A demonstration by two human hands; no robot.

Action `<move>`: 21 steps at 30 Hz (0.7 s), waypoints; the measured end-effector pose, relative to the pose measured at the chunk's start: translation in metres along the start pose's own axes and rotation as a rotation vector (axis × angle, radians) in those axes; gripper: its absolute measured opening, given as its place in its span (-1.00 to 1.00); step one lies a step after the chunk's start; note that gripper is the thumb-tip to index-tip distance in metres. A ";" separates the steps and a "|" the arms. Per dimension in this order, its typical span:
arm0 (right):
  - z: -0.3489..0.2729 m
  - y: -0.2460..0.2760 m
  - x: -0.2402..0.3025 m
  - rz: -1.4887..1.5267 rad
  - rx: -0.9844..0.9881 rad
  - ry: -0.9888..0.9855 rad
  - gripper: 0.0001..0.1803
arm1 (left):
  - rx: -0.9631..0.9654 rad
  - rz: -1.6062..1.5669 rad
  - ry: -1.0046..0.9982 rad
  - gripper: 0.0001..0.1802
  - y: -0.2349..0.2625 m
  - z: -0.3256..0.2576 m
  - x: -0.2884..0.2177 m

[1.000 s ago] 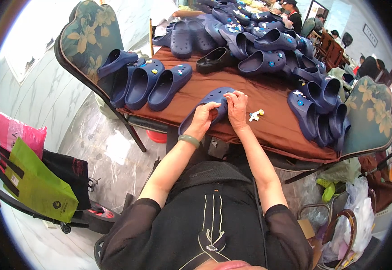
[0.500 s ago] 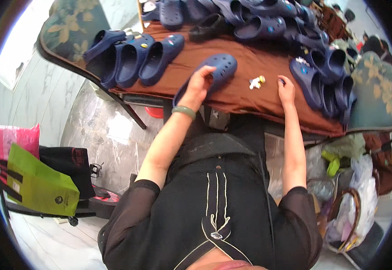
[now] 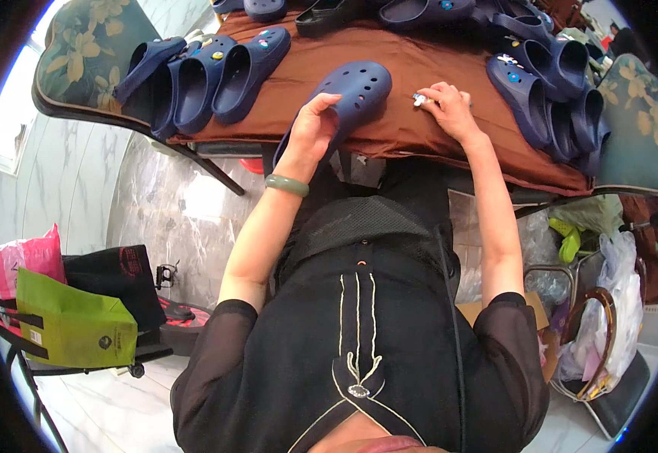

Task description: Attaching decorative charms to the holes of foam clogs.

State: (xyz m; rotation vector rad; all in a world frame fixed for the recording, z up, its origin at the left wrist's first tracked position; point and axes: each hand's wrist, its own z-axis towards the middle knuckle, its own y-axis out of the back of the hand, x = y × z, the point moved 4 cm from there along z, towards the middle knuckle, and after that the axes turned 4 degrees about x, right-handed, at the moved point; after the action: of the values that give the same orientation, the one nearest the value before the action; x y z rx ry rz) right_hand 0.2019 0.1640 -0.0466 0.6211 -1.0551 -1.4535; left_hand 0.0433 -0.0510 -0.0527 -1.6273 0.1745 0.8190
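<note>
Navy perforated clog [image 3: 353, 94] lies toe-up on the brown tablecloth [image 3: 404, 132], near the table's front edge. Left hand [image 3: 312, 128] grips its heel side, fingers curled around the rim. Right hand [image 3: 448, 109] sits just beside it, fingertips pinched on a small white charm [image 3: 418, 98] on the cloth. More navy clogs [image 3: 216, 72] rowed at left, another cluster [image 3: 556, 98] at right.

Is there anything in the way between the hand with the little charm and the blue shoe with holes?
Nothing visible is. The right hand pinches a small pale charm on the brown cloth. The blue clog, held by the left hand, lies just beside it, with only bare cloth between them.
</note>
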 end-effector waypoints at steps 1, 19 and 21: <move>0.002 -0.001 0.000 -0.040 0.032 -0.007 -0.81 | -0.010 -0.003 -0.004 -0.59 0.001 -0.002 0.002; 0.058 0.004 0.087 0.390 -0.381 0.253 -0.75 | 0.028 0.038 -0.061 -0.71 0.001 -0.008 0.005; 0.060 0.003 0.085 0.462 -0.317 0.247 -0.74 | 0.017 0.013 -0.064 -0.75 -0.015 -0.014 0.001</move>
State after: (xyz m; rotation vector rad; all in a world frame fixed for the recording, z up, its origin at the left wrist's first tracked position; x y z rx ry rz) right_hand 0.1360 0.0973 -0.0005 0.2922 -0.6956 -1.0732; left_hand 0.0577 -0.0596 -0.0410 -1.5832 0.1460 0.8764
